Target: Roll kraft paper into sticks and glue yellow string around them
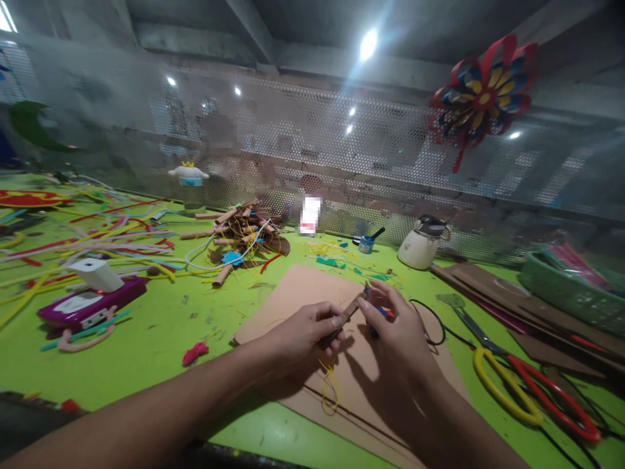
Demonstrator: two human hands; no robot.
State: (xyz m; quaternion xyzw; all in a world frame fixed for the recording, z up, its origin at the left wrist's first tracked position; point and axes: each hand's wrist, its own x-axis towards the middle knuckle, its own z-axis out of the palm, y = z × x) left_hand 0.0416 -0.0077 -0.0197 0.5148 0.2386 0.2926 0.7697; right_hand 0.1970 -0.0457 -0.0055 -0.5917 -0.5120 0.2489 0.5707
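My left hand (312, 332) is closed around a thin brown cardboard roll (349, 311), which tilts up to the right. At the roll's upper end, the thumb and fingers of my right hand (398, 326) pinch together, with a small greyish tip showing between them. Partly hidden beneath my right hand is a blue and red object (385, 312) whose kind I cannot make out. Yellow thread (331, 391) dangles in loops below my left hand. Under both hands lies a tan cardboard sheet (293, 293).
Large scissors (508, 371) with yellow and red handles lie right, beside a black cord (442, 326), cardboard strips (488, 296) and a green basket (561, 286). A purple power strip (92, 303) is left. Behind are a heap of brown rolls (244, 234), a phone (310, 215) and a white jug (418, 246).
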